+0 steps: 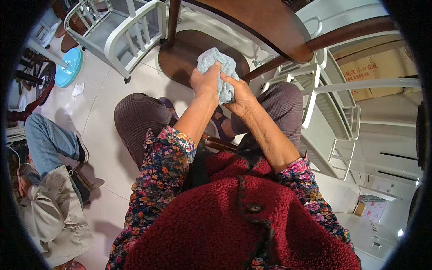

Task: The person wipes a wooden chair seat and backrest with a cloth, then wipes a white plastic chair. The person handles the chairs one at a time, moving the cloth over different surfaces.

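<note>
A crumpled grey cloth [216, 59] is bunched up between both hands, out in front of my knees. My left hand [206, 80] grips it from the left, with the thumb pressed on top. From the right, my right hand [240, 96] closes around its lower part, thumb lying across the folds. Fingers under the cloth are hidden. Below and beyond the hands is the dark brown wooden lower shelf [179, 50] of a small table, whose brown top [263, 23] stands higher up at the right.
White wheeled rack [135, 44] stands at upper left, another white shelf unit [324, 135] by my right knee. Cardboard boxes [374, 71] bear writing. A turquoise round base [69, 67] and a paper scrap [78, 89] are on the floor. Another person's jeans-clad leg [50, 141] is at left.
</note>
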Action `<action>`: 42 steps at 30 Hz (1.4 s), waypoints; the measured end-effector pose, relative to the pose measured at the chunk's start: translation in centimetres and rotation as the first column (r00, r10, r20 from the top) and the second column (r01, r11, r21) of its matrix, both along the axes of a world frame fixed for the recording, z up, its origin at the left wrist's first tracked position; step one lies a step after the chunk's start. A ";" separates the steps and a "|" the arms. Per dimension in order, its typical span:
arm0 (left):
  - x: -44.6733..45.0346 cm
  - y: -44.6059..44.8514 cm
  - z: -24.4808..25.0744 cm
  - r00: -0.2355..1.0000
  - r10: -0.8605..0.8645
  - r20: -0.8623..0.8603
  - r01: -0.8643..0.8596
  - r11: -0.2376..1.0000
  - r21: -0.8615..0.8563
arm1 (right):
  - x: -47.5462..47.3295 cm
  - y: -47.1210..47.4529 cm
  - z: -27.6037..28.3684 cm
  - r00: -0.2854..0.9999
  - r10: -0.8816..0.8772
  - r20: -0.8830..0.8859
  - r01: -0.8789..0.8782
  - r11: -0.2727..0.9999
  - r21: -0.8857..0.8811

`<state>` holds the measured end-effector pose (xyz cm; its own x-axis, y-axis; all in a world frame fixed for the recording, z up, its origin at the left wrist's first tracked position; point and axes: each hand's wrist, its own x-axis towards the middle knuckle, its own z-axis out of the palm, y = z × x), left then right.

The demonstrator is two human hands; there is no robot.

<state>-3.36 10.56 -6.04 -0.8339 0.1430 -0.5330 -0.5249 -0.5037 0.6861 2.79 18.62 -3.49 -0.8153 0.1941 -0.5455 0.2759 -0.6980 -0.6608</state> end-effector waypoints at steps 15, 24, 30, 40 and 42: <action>4.9 -17.7 7.4 0.574 -0.179 -0.799 -0.610 0.558 -0.563 | -1.5 5.9 -15.4 0.865 -0.345 0.365 0.068 0.801 0.595; 5.7 -19.5 7.5 0.556 -0.714 -0.426 -0.481 0.142 -0.865 | -5.8 6.7 -22.4 0.837 -0.308 0.453 -0.194 0.606 0.771; 3.8 -19.8 8.0 0.542 -0.736 -0.406 -0.408 0.192 -0.892 | -9.7 8.5 -24.3 0.846 -0.376 0.377 -0.350 0.142 0.926; -0.4 -19.1 3.3 0.126 -0.624 -0.771 -0.786 0.412 -0.462 | -9.6 8.9 -30.4 0.787 -0.169 0.593 -0.610 -0.071 0.789; -0.1 -19.9 4.0 0.159 -0.695 -0.701 -0.727 0.399 -0.560 | -9.5 8.5 -31.3 0.814 -0.102 0.572 -0.579 -0.207 0.788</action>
<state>-3.45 -9.31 -2.09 -0.5926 0.3176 0.7402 0.7413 0.5745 0.3470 -6.70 27.12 -34.76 -0.7970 0.5738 -0.1887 0.6040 0.7594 -0.2419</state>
